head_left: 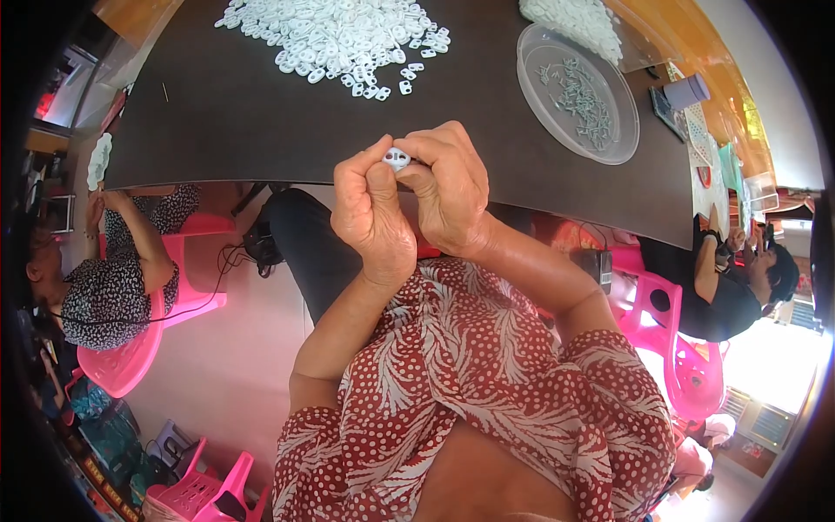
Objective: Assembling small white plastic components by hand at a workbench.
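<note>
Between the fingertips of both hands is a small white plastic piece (397,158) with holes in it, held just over the table's near edge. My left hand (374,209) pinches its left side with thumb and forefinger. From the other side my right hand (448,183) grips it the same way, fingers curled. The two hands nearly meet around the piece. A big heap of similar white plastic pieces (335,35) lies at the far side of the dark table (261,130), with several loose ones at its right edge.
A round clear tray (531,83) holding small metal pins or screws stands at the right. Behind it is a pile of whitish parts (574,22). A lilac cup (687,90) is farther right. Seated people (113,287) are at left and right on pink plastic chairs (130,357).
</note>
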Demonstrator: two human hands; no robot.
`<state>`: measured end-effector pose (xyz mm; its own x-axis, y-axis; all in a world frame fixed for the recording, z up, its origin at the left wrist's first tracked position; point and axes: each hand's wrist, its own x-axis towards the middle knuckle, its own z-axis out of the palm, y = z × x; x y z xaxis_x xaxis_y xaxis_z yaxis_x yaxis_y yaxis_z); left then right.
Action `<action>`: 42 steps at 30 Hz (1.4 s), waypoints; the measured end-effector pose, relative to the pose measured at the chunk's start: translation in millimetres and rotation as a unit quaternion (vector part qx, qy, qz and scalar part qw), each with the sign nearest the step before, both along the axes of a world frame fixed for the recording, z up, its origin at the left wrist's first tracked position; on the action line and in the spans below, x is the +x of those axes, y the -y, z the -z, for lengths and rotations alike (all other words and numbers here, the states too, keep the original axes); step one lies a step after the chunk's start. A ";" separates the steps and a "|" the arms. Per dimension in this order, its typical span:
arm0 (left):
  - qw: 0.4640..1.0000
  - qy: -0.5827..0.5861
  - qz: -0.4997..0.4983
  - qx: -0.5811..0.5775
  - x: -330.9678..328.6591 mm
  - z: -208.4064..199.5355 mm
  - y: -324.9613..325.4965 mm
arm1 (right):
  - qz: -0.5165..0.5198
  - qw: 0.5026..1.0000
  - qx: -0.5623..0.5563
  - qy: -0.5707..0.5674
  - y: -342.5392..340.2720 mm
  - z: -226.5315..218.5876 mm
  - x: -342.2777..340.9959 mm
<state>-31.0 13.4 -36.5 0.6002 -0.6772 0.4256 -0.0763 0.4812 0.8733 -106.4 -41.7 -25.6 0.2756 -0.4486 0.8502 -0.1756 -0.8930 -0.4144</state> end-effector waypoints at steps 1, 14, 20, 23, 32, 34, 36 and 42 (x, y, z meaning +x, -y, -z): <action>1.000 0.000 0.001 0.000 -0.3 -0.8 0.3 | -0.001 1.000 -0.006 0.004 0.2 0.1 1.1; 1.000 -0.010 -0.002 0.001 -0.4 1.0 5.2 | 0.000 1.000 -0.018 -0.011 1.9 1.2 1.1; 1.000 -0.019 0.012 0.003 3.5 1.0 6.5 | 0.011 1.000 -0.001 -0.014 2.6 -2.4 0.4; 0.997 -0.046 0.054 0.015 5.8 -3.5 6.7 | 0.017 1.000 0.005 -0.022 6.5 -4.3 -4.5; 0.922 0.382 -0.033 0.050 36.4 -1.3 54.9 | 0.123 0.990 0.039 -0.063 49.6 -52.4 -58.7; 0.901 0.431 -0.056 0.006 37.5 -11.6 69.2 | 0.150 0.985 0.081 -0.036 65.0 -70.7 -72.7; 0.809 0.584 -0.063 -0.023 40.5 -14.8 85.4 | 0.164 0.981 0.102 -0.001 88.1 -87.0 -86.9; 0.773 0.635 0.009 -0.004 44.7 -7.6 96.3 | 0.247 0.966 0.064 0.034 174.3 -144.4 -135.9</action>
<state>13.7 -82.8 -29.0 -0.3133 -0.6755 0.6675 -0.8624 0.4967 0.0980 -242.3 -216.0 118.9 -0.0539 -0.6141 0.7874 -0.5364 -0.6473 -0.5416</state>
